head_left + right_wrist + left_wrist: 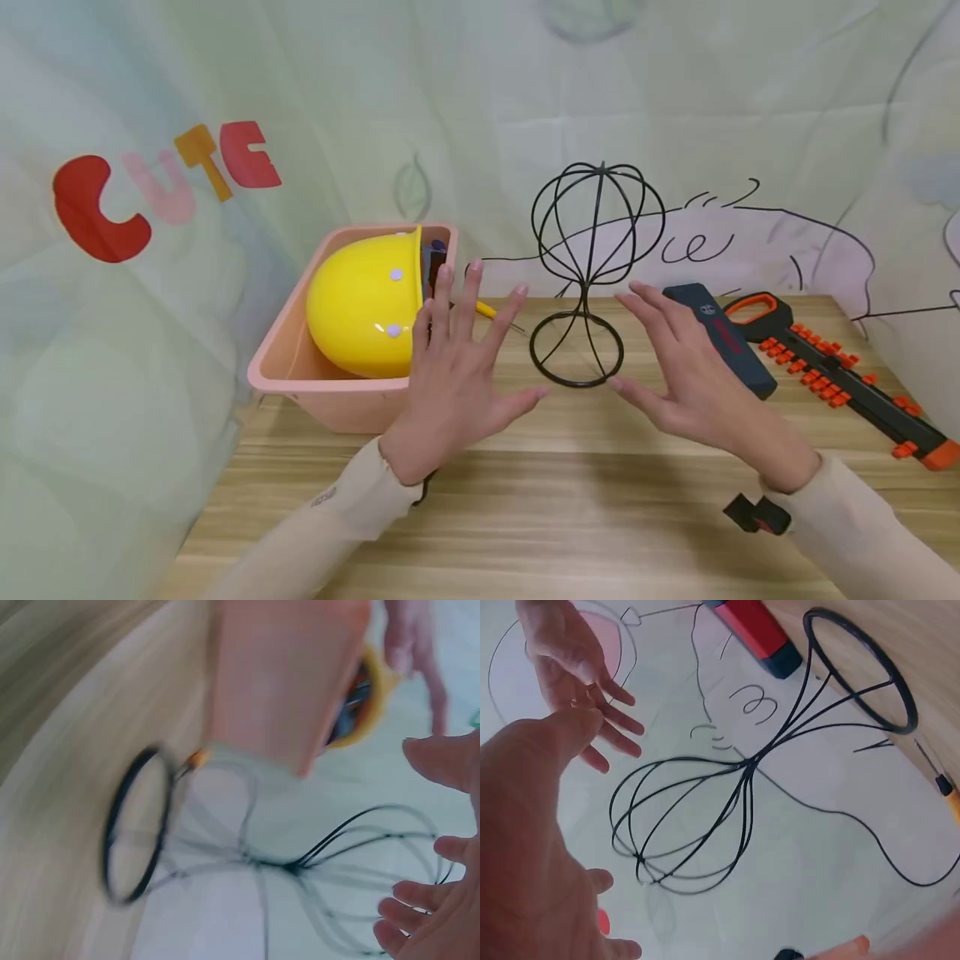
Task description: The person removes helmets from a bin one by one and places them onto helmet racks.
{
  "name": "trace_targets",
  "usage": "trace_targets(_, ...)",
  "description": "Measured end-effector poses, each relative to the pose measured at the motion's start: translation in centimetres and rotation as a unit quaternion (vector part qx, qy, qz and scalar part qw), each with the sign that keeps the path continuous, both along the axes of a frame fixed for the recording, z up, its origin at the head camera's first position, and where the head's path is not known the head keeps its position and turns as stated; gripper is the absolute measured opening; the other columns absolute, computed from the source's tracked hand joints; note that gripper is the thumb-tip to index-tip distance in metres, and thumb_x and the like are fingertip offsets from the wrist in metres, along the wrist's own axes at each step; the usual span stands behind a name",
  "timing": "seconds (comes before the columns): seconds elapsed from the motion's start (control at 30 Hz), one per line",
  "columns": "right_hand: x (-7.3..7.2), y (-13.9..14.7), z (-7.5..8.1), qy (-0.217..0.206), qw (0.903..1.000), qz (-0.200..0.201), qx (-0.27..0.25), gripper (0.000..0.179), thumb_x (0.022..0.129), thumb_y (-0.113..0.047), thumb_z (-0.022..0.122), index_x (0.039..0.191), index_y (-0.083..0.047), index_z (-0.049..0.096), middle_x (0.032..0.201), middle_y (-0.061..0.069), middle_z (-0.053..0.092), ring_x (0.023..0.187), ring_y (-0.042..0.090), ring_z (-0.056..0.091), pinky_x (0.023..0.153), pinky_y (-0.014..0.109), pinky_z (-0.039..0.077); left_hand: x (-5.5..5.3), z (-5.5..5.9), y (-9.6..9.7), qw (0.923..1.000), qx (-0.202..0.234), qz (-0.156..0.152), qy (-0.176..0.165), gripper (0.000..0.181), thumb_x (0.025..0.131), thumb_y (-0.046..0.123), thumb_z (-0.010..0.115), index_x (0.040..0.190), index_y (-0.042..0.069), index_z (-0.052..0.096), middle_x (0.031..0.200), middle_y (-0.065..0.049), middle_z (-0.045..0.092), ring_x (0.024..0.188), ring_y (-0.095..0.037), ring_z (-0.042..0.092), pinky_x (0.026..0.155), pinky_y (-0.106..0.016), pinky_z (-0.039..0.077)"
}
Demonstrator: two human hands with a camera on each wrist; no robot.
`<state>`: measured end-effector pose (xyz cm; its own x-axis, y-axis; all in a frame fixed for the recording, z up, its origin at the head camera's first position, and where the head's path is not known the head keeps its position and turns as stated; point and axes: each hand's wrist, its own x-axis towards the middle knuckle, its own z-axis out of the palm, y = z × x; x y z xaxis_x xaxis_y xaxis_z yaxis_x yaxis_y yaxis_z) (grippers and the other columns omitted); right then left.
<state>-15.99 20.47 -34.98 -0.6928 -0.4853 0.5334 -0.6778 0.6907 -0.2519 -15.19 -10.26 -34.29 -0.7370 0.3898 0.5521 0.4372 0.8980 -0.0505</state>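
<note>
Head view has both hands raised over the table [525, 533], apart from each other, with the left hand [457, 379] and the right hand [693, 375] on either side of the near part of a wire stand [585, 287]. Fingers are spread and extended, thumbs pointing inward, and neither hand grips anything. The stand is upright at the far middle of the table, its ring base down and its cage up, before the curtain [480, 167]; both wrist views show bare space between fingers and wire. To the left, a yellow helmet [352, 308] lies on its side in a pink tub [337, 408]; the left fingers overlap the tub's right side in the head view, and whether they touch it I cannot tell. A screwdriver [486, 309] lies between tub and stand, while a blue case [738, 358] and a black-and-orange tool [832, 367] lie to the right. My judgement is that the step in hand is a reach toward the stand or a release just beside it; this moment alone does not settle which. If it is a reach, the next move calls for both hands to go farther and close inward on the thin wire, keeping the left fingers clear of the screwdriver's tip.
</note>
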Motion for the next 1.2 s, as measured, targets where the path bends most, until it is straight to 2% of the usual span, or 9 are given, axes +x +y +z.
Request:
trace_targets(0.17, 0.0, -3.2, 2.2, -0.118, 0.9897, 0.033, -0.073, 0.093, 0.095, -0.029, 0.08, 0.171, -0.023, 0.025, 0.173, 0.007, 0.041, 0.157, 0.03, 0.042, 0.121, 0.062, 0.042, 0.8, 1.0, -2.4, 0.9983, 0.051, 0.015, 0.023, 0.124, 0.077, 0.078, 0.077, 0.173, 0.033, 0.014, 0.183, -0.016, 0.001, 0.167, -0.05, 0.007, 0.117, -0.069, 0.036)
trace_targets(0.33, -1.2, -6.8, 4.1, -0.238, 0.9571, 0.085, -0.141, 0.081, 0.101, -0.027, 0.074, 0.169, -0.026, 0.03, 0.169, 0.004, 0.048, 0.154, 0.026, 0.049, 0.123, 0.054, 0.044, 1.3, 1.2, -5.4, 0.9929, 0.105, 0.042, 0.035, 0.117, 0.078, 0.077, 0.074, 0.171, 0.031, 0.021, 0.179, -0.02, 0.018, 0.163, -0.052, 0.018, 0.117, -0.073, 0.034)
trace_targets(0.4, -1.9, -8.4, 4.7, -0.268, 0.9464, 0.094, -0.154, 0.079, 0.102, -0.029, 0.072, 0.168, -0.028, 0.03, 0.168, 0.005, 0.049, 0.153, 0.027, 0.051, 0.122, 0.055, 0.045, 1.4, 1.0, -6.9, 0.9888, 0.132, 0.053, 0.045, 0.111, 0.081, 0.08, 0.067, 0.17, 0.029, 0.026, 0.177, -0.021, 0.023, 0.162, -0.053, 0.021, 0.118, -0.076, 0.032)
trace_targets(0.53, -3.6, -11.6, 5.4, -0.3, 0.9397, 0.083, -0.143, 0.079, 0.103, -0.038, 0.07, 0.168, -0.034, 0.027, 0.168, 0.005, 0.049, 0.152, 0.029, 0.052, 0.123, 0.055, 0.046, 1.8, 0.5, -10.0, 0.9766, 0.182, 0.091, 0.069, 0.104, 0.086, 0.083, 0.056, 0.168, 0.024, 0.031, 0.171, -0.025, 0.032, 0.157, -0.056, 0.028, 0.113, -0.08, 0.033)
trace_targets(0.6, -4.4, -13.1, 5.5, -0.312, 0.9368, 0.078, -0.138, 0.08, 0.102, -0.042, 0.069, 0.168, -0.035, 0.025, 0.168, 0.005, 0.049, 0.151, 0.028, 0.053, 0.123, 0.053, 0.046, 2.2, 0.1, -11.6, 0.9701, 0.2, 0.12, 0.066, 0.103, 0.086, 0.08, 0.057, 0.168, 0.024, 0.03, 0.168, -0.028, 0.034, 0.155, -0.057, 0.029, 0.108, -0.082, 0.033)
trace_targets(0.77, -6.2, -16.2, 5.6, -0.338, 0.9253, 0.084, -0.15, 0.079, 0.102, -0.04, 0.069, 0.168, -0.035, 0.026, 0.166, 0.004, 0.052, 0.151, 0.024, 0.054, 0.124, 0.046, 0.045, 3.2, -1.0, -14.9, 0.9523, 0.223, 0.208, 0.013, 0.105, 0.086, 0.069, 0.067, 0.17, 0.026, 0.023, 0.168, -0.028, 0.032, 0.156, -0.057, 0.025, 0.107, -0.084, 0.03)
trace_targets(0.87, -7.0, -17.6, 5.7, -0.349, 0.9182, 0.09, -0.164, 0.077, 0.103, -0.038, 0.07, 0.168, -0.033, 0.029, 0.163, 0.005, 0.055, 0.149, 0.023, 0.056, 0.123, 0.043, 0.047, 3.6, -1.6, -16.2, 0.9407, 0.235, 0.243, -0.023, 0.105, 0.089, 0.067, 0.068, 0.171, 0.025, 0.019, 0.169, -0.028, 0.032, 0.155, -0.057, 0.025, 0.107, -0.084, 0.028)
trace_targets(1.03, -8.2, -19.3, 5.8, -0.371, 0.9053, 0.089, -0.187, 0.07, 0.104, -0.036, 0.069, 0.166, -0.033, 0.037, 0.156, 0.006, 0.061, 0.141, 0.023, 0.063, 0.114, 0.044, 0.055, 4.1, -2.3, -17.9, 0.9181, 0.261, 0.285, -0.087, 0.103, 0.095, 0.066, 0.063, 0.174, 0.02, 0.014, 0.17, -0.03, 0.031, 0.154, -0.056, 0.028, 0.11, -0.083, 0.028)
trace_targets(1.2, -9.3, -20.7, 5.3, -0.373, 0.9021, 0.101, -0.192, 0.069, 0.104, -0.032, 0.07, 0.165, -0.033, 0.039, 0.152, 0.008, 0.063, 0.136, 0.025, 0.066, 0.112, 0.042, 0.057, 4.5, -2.6, -18.8, 0.8979, 0.274, 0.312, -0.147, 0.1, 0.099, 0.069, 0.055, 0.174, 0.015, 0.015, 0.171, -0.033, 0.03, 0.151, -0.062, 0.031, 0.114, -0.083, 0.027)
